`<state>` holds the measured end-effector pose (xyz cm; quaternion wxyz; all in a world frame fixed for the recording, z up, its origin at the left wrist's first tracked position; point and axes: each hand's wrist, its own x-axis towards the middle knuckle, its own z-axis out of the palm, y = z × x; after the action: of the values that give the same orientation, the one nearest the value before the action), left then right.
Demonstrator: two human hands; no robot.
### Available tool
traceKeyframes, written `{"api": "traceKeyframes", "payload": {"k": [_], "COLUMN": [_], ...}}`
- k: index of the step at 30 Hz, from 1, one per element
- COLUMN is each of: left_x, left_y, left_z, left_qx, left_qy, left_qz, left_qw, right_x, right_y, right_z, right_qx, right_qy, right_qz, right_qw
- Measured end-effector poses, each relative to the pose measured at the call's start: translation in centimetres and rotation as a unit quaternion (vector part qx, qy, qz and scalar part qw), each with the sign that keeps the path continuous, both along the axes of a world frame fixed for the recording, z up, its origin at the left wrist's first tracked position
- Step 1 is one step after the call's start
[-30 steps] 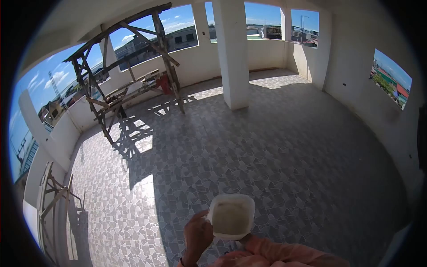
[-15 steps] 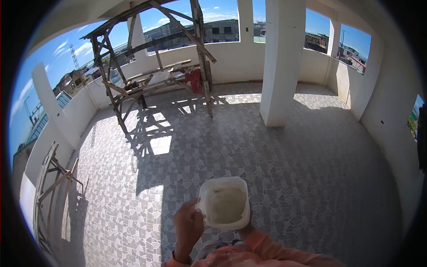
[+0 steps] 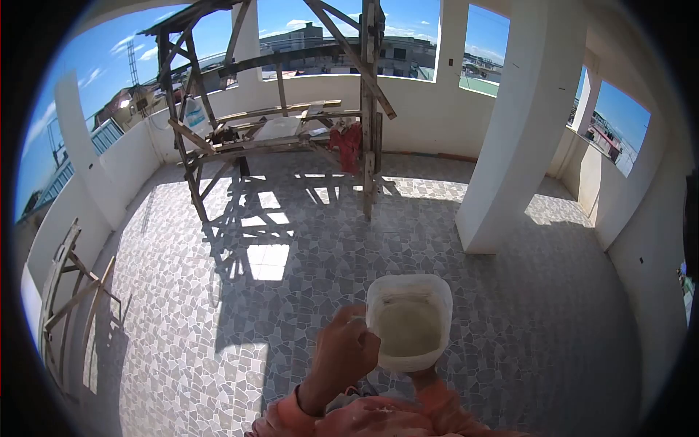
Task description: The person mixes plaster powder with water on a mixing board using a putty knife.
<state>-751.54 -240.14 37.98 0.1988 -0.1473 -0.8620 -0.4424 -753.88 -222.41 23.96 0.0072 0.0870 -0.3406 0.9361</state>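
A white plastic tub point(image 3: 408, 320), open-topped and streaked with pale residue, is carried low in front of a person crossing a tiled rooftop floor point(image 3: 510, 313). The left hand point(image 3: 344, 357) is closed on the tub's near rim; the right hand is hidden beneath it, its grip impossible to tell. Over the past second the view has swung left, bringing the wooden scaffold point(image 3: 277, 124) to centre and the white pillar point(image 3: 520, 138) to the right, so the carrier appears to be turning toward the scaffold, tub level.

scaffold point(image 3: 277, 124) far ahead-left | pillar point(image 3: 510, 146) right | tub point(image 3: 408, 324) near, left hand point(image 3: 346, 357) beside it
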Motion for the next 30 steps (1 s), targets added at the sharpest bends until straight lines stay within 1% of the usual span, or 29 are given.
{"api": "traceKeyframes", "payload": {"k": [3,5,7,9,12,14,15,18,20,21,22,24,26,27,28,30], "left_x": [-8.6,-13.7,-18.4,-23.5,-31.4,-35.9,-38.6,-45.9,-50.6,-53.2,-55.2,-60.1,-64.4,-66.6,-69.0,-73.9], "left_y": [-1.4,-2.2,-2.8,-3.5,-4.5,-4.7,-4.9,-6.2,-7.1,-7.4,-7.8,-9.1,-10.2,-10.9,-11.9,-14.2], "left_z": [0.1,0.0,-0.5,-1.2,-1.8,-1.9,-1.6,-1.5,-1.6,-1.7,-1.6,-1.2,-0.9,-1.0,-1.5,-3.0], "left_qx": [-0.013,-0.013,-0.007,0.006,0.003,0.019,0.025,0.039,0.088,0.114,0.091,0.039,-0.004,-0.026,-0.025,-0.021], "left_qy": [-0.017,-0.02,-0.034,-0.049,-0.055,-0.037,-0.021,-0.047,-0.018,-0.003,0.005,0.022,0.002,-0.007,-0.008,-0.008], "left_qz": [-0.036,-0.042,-0.044,-0.036,-0.02,-0.011,-0.006,0.017,0.019,0.021,0.033,0.052,0.075,0.085,0.075,0.051], "left_qw": [0.999,0.999,0.998,0.998,0.998,0.999,0.999,0.998,0.996,0.993,0.995,0.998,0.997,0.996,0.997,0.998], "right_x": [-6.6,-12.3,-17.1,-22.4,-32.8,-39.2,-43.2,-52.3,-58.5,-61.6,-63.9,-69.3,-73.8,-76.3,-79.2,-83.8], "right_y": [-2.0,-2.7,-3.3,-3.7,-4.2,-4.2,-4.3,-5.7,-6.7,-7.3,-8.1,-10.1,-11.9,-12.6,-13.4,-15.3], "right_z": [0.2,-0.5,-1.0,-2.0,-4.9,-6.5,-6.5,-5.7,-4.1,-3.7,-3.5,-2.9,-2.5,-3.3,-4.7,-5.3], "right_qx": [-0.019,-0.001,-0.021,-0.012,0.049,0.1,0.077,-0.007,-0.069,-0.032,0.004,-0.033,-0.176,-0.107,-0.038,-0.01], "right_qy": [-0.001,-0.017,0.025,0.048,0.059,0.062,0.071,0.061,0.039,0.049,0.06,0.059,0.024,0.032,0.041,0.029], "right_qz": [-0.043,-0.07,-0.057,-0.048,-0.039,-0.037,-0.011,0.068,0.128,0.108,0.087,0.106,0.181,0.145,0.106,0.086], "right_qw": [0.999,0.997,0.998,0.998,0.996,0.992,0.994,0.996,0.989,0.992,0.994,0.992,0.967,0.983,0.993,0.996]}}
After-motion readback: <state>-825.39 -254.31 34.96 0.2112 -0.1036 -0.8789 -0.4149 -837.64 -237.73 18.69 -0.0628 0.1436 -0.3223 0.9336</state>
